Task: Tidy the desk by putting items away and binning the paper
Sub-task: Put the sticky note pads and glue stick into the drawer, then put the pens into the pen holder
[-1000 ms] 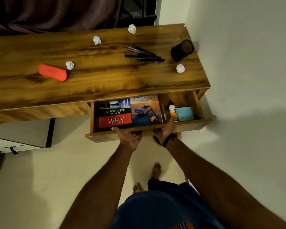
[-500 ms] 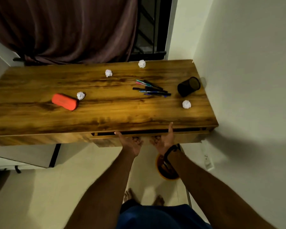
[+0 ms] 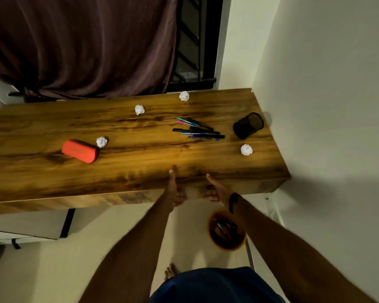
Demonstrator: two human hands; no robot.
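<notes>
The wooden desk (image 3: 42, 171) has its drawer front (image 3: 249, 189) flush with the front edge. My left hand (image 3: 174, 191) and my right hand (image 3: 216, 191) press flat against that front, fingers spread, holding nothing. On the desktop lie an orange-red pencil case (image 3: 79, 151), several pens (image 3: 198, 129) in a loose pile, a black mesh pen holder (image 3: 248, 125) tipped on its side, and several crumpled paper balls: by the case (image 3: 101, 141), mid-back (image 3: 139, 109), at the back edge (image 3: 184, 96), near the right end (image 3: 246, 149).
An orange waste bin (image 3: 227, 231) stands on the floor under the desk's right end, beside the wall. A dark curtain (image 3: 81, 47) hangs behind the desk. A white wall (image 3: 326, 106) borders the desk on the right. A white cabinet (image 3: 26, 224) sits low left.
The drawer, open a second ago with books, glue and a sticky pad inside, has been pushed shut by both hands. The view has tilted up toward the curtain.
</notes>
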